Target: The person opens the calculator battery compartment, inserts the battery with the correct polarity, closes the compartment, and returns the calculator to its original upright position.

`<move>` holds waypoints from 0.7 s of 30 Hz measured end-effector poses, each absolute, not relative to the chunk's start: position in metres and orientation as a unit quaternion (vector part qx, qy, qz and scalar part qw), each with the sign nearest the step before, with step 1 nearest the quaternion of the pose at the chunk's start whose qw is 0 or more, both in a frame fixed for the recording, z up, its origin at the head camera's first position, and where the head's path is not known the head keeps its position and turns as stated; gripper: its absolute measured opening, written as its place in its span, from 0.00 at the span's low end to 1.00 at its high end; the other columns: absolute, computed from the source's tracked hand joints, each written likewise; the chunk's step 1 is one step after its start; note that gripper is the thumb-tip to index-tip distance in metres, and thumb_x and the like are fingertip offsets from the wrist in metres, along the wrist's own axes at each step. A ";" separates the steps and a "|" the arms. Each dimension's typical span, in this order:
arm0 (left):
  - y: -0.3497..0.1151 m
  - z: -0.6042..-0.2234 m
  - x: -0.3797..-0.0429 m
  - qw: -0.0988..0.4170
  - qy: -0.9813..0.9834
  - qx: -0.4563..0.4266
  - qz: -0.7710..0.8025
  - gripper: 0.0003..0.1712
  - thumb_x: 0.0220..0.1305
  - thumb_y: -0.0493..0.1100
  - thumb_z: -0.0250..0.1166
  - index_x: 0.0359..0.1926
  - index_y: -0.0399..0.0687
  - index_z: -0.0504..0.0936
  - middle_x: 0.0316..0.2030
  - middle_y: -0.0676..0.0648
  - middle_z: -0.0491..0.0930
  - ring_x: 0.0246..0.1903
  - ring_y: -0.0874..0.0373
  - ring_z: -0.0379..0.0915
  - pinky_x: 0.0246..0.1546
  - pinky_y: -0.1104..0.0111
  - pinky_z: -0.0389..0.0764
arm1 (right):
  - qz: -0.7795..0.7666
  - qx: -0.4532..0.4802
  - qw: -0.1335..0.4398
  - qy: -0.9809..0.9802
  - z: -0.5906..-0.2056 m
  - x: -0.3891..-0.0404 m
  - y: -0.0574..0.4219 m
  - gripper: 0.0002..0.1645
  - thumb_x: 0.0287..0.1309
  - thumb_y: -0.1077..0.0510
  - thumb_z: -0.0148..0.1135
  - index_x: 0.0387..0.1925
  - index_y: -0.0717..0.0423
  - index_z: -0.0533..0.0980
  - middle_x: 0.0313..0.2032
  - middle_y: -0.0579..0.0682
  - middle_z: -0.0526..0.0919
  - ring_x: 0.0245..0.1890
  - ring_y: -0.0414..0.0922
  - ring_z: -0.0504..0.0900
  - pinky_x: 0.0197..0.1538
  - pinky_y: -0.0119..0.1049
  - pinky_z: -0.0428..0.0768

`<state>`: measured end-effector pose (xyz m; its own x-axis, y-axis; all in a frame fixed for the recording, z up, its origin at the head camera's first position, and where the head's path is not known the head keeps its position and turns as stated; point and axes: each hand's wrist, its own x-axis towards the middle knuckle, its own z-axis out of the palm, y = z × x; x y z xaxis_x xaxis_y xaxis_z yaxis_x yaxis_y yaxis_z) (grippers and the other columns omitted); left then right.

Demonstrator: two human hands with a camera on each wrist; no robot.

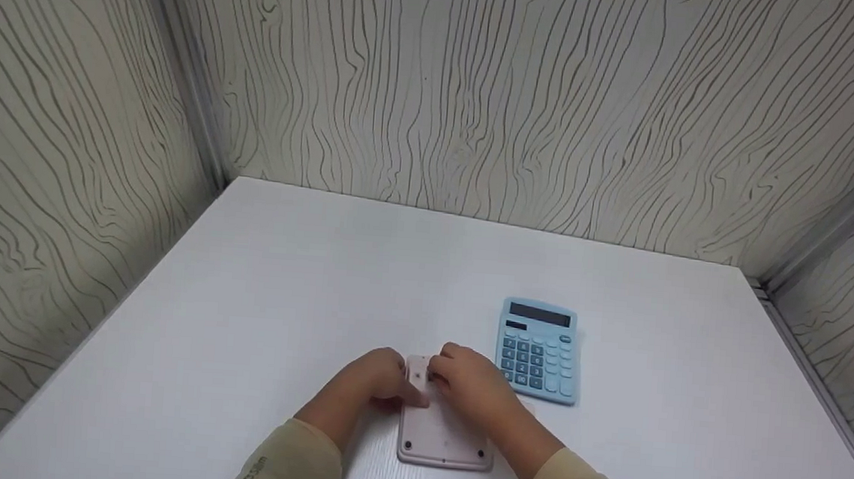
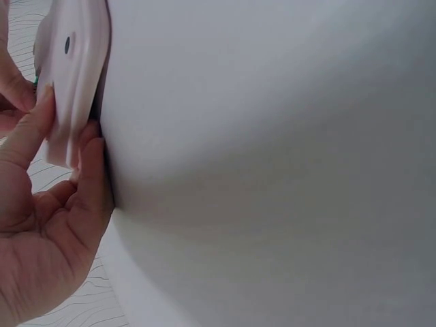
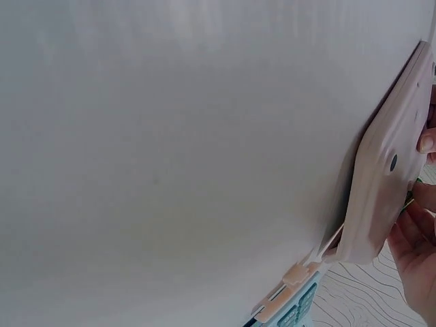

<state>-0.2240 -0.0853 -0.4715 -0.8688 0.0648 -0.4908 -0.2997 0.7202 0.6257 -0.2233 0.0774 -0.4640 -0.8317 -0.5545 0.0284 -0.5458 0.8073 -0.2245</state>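
Observation:
A pale pink calculator (image 1: 443, 436) lies face down on the white table, its back with small dark feet turned up. My left hand (image 1: 386, 376) grips its left edge, thumb on the back and fingers at the side and underneath. Over the upper part of the back, my right hand (image 1: 471, 382) pinches a small green-and-yellow item (image 3: 409, 199), mostly hidden by the fingers. Only a sliver of green shows in the left wrist view. Just beyond the right hand, a blue calculator (image 1: 538, 350) lies face up.
A small peach-coloured piece (image 3: 296, 274) lies by the blue calculator's near edge, partly covered by the right forearm in the head view. The white table (image 1: 304, 276) meets a wood-grain patterned wall (image 1: 437, 97) at the back, with similar panels at both sides.

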 end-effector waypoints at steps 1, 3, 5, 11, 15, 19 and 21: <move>-0.085 -0.471 -0.224 0.246 0.893 -0.064 0.371 0.22 0.37 0.53 0.76 0.25 0.45 0.77 0.19 0.50 0.75 0.19 0.58 0.69 0.22 0.68 0.69 | -0.114 -0.288 0.020 0.951 -0.464 -0.223 0.077 0.10 0.57 0.56 0.59 0.41 0.43 0.79 0.32 0.39 0.72 0.32 0.36 0.71 0.40 0.31 0.76; -0.086 -0.471 -0.223 0.243 0.892 -0.060 0.377 0.21 0.36 0.53 0.76 0.25 0.45 0.77 0.18 0.50 0.75 0.19 0.58 0.69 0.22 0.68 0.69 | -0.117 -0.288 0.018 0.950 -0.464 -0.222 0.077 0.10 0.57 0.57 0.58 0.41 0.42 0.79 0.31 0.38 0.72 0.31 0.37 0.70 0.39 0.31 0.76; -0.087 -0.471 -0.222 0.239 0.892 -0.053 0.380 0.21 0.36 0.53 0.76 0.24 0.45 0.77 0.18 0.50 0.74 0.20 0.58 0.69 0.22 0.68 0.69 | -0.119 -0.285 0.018 0.951 -0.464 -0.222 0.077 0.10 0.58 0.57 0.58 0.41 0.42 0.79 0.30 0.38 0.71 0.31 0.37 0.70 0.38 0.30 0.75; -0.087 -0.470 -0.220 0.236 0.891 -0.053 0.383 0.21 0.36 0.53 0.76 0.24 0.45 0.78 0.19 0.50 0.75 0.20 0.58 0.70 0.23 0.67 0.70 | -0.122 -0.281 0.029 0.952 -0.462 -0.224 0.075 0.11 0.58 0.57 0.57 0.41 0.41 0.80 0.29 0.38 0.71 0.30 0.37 0.69 0.36 0.30 0.74; -0.087 -0.470 -0.220 0.234 0.893 -0.055 0.381 0.21 0.37 0.53 0.76 0.25 0.45 0.77 0.19 0.49 0.75 0.21 0.57 0.70 0.24 0.67 0.70 | -0.123 -0.282 0.034 0.951 -0.464 -0.226 0.076 0.11 0.58 0.58 0.57 0.41 0.42 0.81 0.29 0.38 0.72 0.29 0.37 0.69 0.36 0.30 0.74; -0.086 -0.470 -0.220 0.235 0.892 -0.051 0.383 0.21 0.38 0.52 0.76 0.25 0.44 0.77 0.19 0.49 0.75 0.20 0.57 0.70 0.23 0.67 0.70 | -0.136 -0.282 0.032 0.949 -0.465 -0.227 0.078 0.11 0.57 0.58 0.58 0.40 0.43 0.82 0.28 0.38 0.72 0.28 0.37 0.69 0.35 0.29 0.74; -0.086 -0.471 -0.221 0.237 0.891 -0.050 0.385 0.20 0.38 0.51 0.76 0.25 0.44 0.77 0.18 0.49 0.75 0.20 0.57 0.70 0.22 0.67 0.70 | -0.145 -0.282 0.030 0.948 -0.464 -0.227 0.078 0.11 0.57 0.58 0.58 0.40 0.43 0.82 0.27 0.38 0.72 0.28 0.37 0.70 0.34 0.29 0.74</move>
<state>-0.2212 -0.0859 -0.4707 -0.8825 0.0941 -0.4608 -0.2710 0.6991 0.6617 -0.2268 0.0783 -0.4638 -0.8390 -0.5436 0.0249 -0.5261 0.7986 -0.2923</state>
